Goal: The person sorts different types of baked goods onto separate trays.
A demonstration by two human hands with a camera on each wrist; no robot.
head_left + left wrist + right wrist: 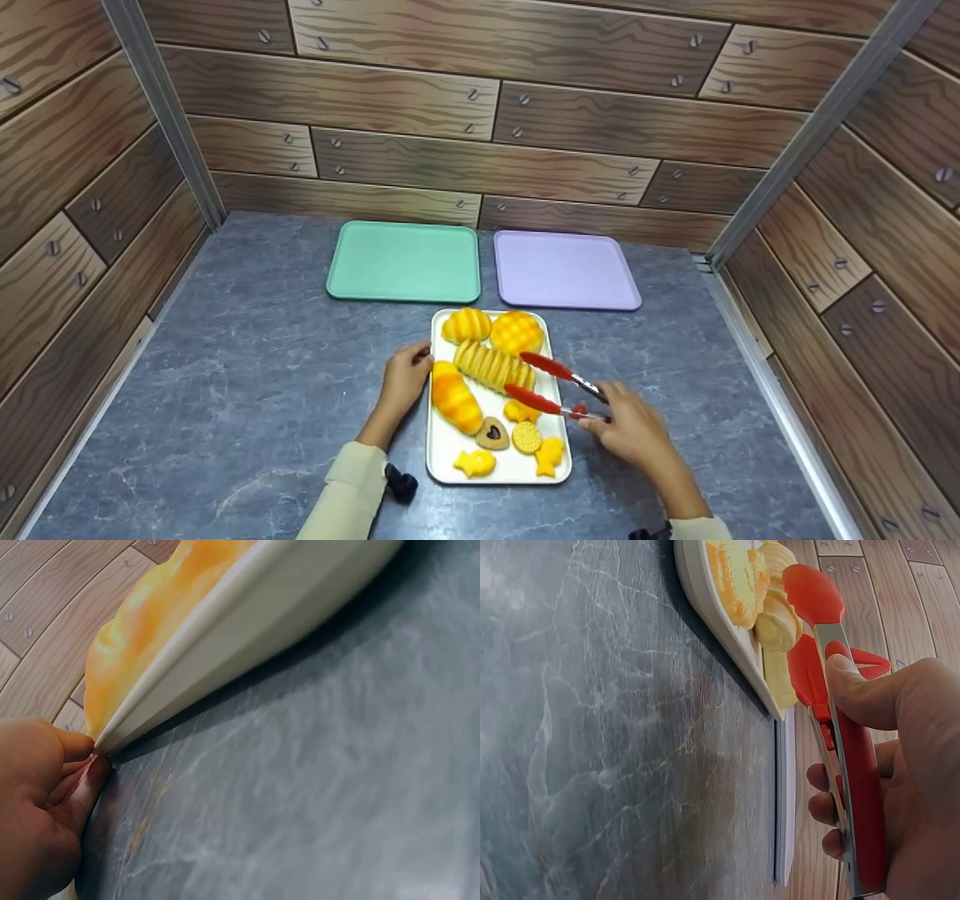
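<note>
My left hand (405, 373) is at the left edge of a white tray (450, 456); in the left wrist view its fingertips pinch the rim. In my right hand (634, 424) are metal tongs with red tips and grips (859, 787). Their two tips stand apart over a ridged, sliced-looking loaf (484, 365) in the middle of the tray. Around it lie a long orange bread roll (456, 399), a striped bun (466, 325) and a round crosshatched bun (517, 332). Nearer me are a heart biscuit (493, 434), a round biscuit (526, 437) and fish-shaped pieces (475, 463).
Behind the white tray, a green tray (405, 262) lies to the left and a purple tray (566, 270) to the right, both bare. The grey marbled table (262, 390) is enclosed by wood-patterned walls (420, 150) with metal corner posts.
</note>
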